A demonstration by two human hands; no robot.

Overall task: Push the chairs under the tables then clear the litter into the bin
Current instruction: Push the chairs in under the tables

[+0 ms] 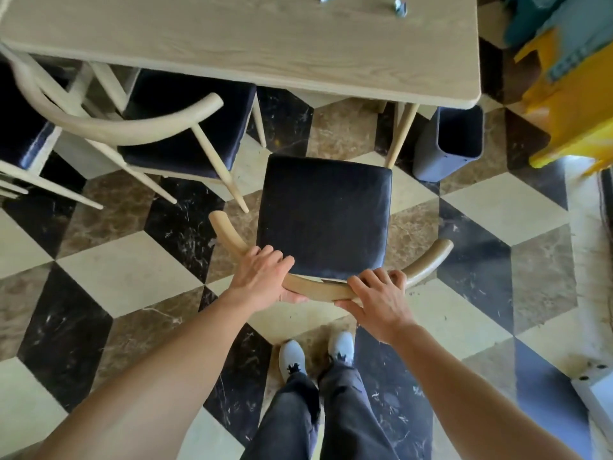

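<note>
A chair with a dark blue seat [323,214] and a curved pale wooden backrest [318,288] stands in front of me, its front edge just short of the light wood table [265,51]. My left hand [262,275] grips the backrest left of centre. My right hand [376,300] grips it right of centre, fingers curled over the top. A second, similar chair [179,127] sits to the left, partly under the table. Crumpled silvery litter [399,6] lies on the table's far edge. A dark grey bin [447,144] stands by the table's right corner.
The floor is chequered marble in black, cream and brown. A yellow object [570,104] with teal fabric on it stands at the right. A third chair [23,134] shows at the far left. A white block [597,390] sits at the lower right. My feet [315,356] stand just behind the chair.
</note>
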